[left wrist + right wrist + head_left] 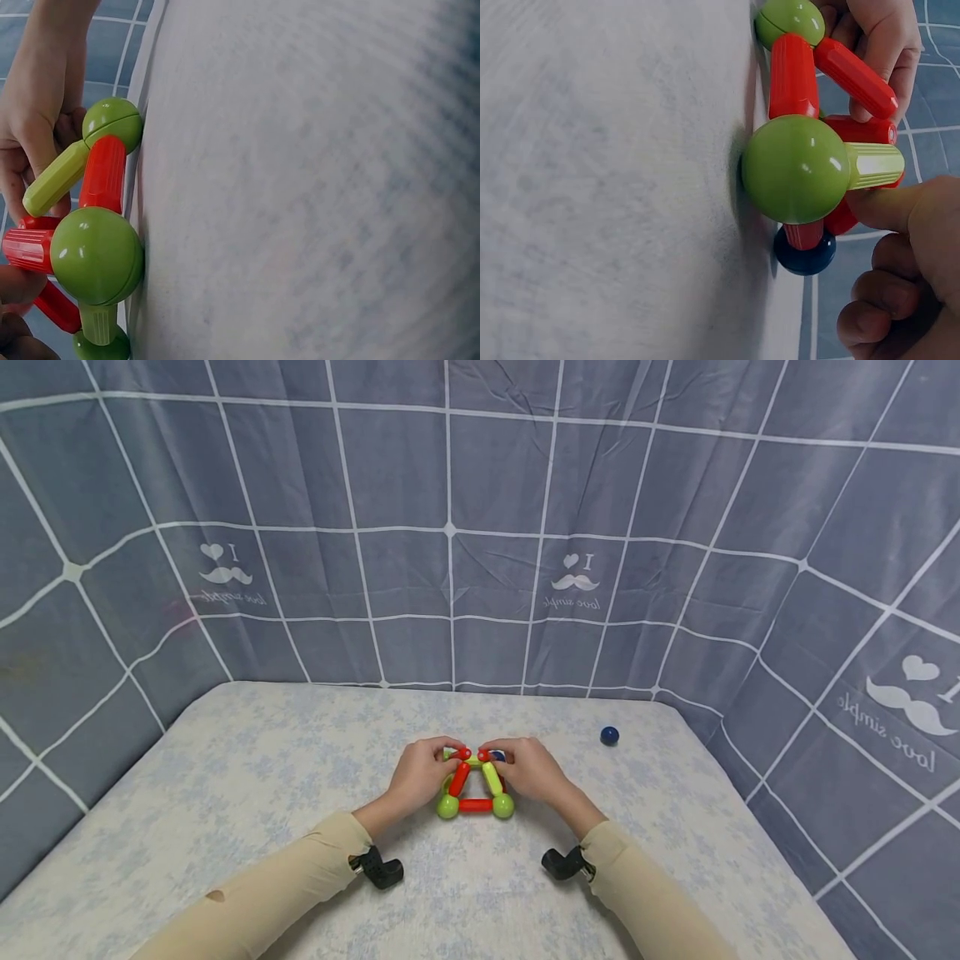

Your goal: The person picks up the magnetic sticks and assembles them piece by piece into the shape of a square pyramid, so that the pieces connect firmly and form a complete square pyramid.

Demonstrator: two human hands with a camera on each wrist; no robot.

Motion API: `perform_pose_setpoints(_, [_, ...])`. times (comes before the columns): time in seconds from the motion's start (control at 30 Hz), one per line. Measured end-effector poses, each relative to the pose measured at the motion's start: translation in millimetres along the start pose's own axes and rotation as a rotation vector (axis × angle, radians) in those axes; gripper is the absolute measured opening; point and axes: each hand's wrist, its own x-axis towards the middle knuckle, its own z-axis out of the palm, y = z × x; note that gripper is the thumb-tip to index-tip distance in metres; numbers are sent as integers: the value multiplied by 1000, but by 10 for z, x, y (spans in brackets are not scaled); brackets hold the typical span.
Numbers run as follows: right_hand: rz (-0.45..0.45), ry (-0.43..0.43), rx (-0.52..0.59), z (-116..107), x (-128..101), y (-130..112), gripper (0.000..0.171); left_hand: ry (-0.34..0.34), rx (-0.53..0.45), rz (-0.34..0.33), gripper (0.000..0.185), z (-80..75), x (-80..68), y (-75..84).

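A frame of magnetic building sticks and balls (476,806) stands on the table between both hands. Green balls (97,255) form its near corners, joined by a red stick (793,79). From those corners a red stick (459,779) and a yellow-green stick (492,778) slant upward. At a far corner sits a dark blue ball (805,251). My left hand (423,770) pinches a red stick near the top, its end facing me. On the other side my right hand (532,768) pinches another red stick close by. Fingers partly hide the frame's back.
A loose dark blue ball (610,736) lies at the back right of the table. The pale patterned tabletop (300,752) reaches back to a grey-blue checked curtain (397,577), which also hangs at both sides. Black wrist mounts (381,868) stick out from the sleeves.
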Motion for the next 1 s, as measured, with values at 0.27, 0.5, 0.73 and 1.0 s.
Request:
perform_pose_setpoints(0.27, [59, 98, 31, -21, -118, 42, 21, 25, -50, -28, 27, -7, -52, -33])
perform_pose_setpoints(0.5, [24, -54, 172, -78, -211, 70, 23, 29, -81, -67, 12, -76, -179, -19])
perform_pose_setpoints(0.73, [-38, -108, 197, -58, -205, 65, 13, -48, -33, -76, 17, -61, -250, 19])
perform_pose_setpoints(1.0, [-35, -101, 171, -44, -208, 43, 12, -67, -33, -75, 16, -41, -271, 26])
